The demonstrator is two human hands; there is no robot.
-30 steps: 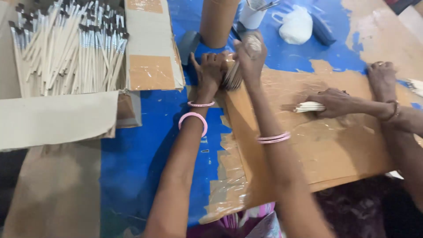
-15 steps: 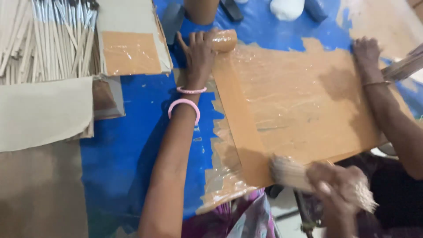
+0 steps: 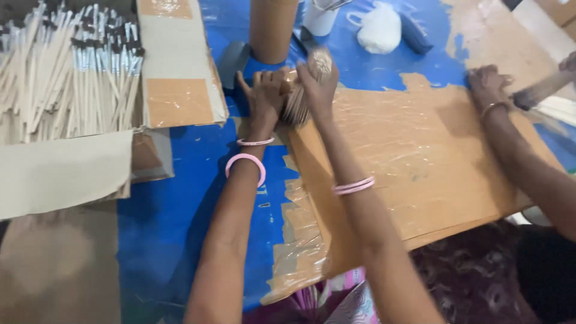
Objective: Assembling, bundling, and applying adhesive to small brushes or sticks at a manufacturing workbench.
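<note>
Left hand [image 3: 267, 93]: I see fingers closed on the brush bundle [image 3: 300, 96].
Right hand [image 3: 316, 81]: gripping the bundle.
Risk: I judge a loose grip could spill brushes across the board [image 3: 420, 156].

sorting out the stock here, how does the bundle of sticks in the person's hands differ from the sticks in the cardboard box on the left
The bundle of sticks is a small, tight bunch gripped between the left hand and right hand, held over the brown board. The boxed sticks are far more numerous, lie loose and fanned out, and nobody touches them. Their dark and silvery tips show; the bundle is too blurred to tell. Both are thin, pale sticks.
</note>
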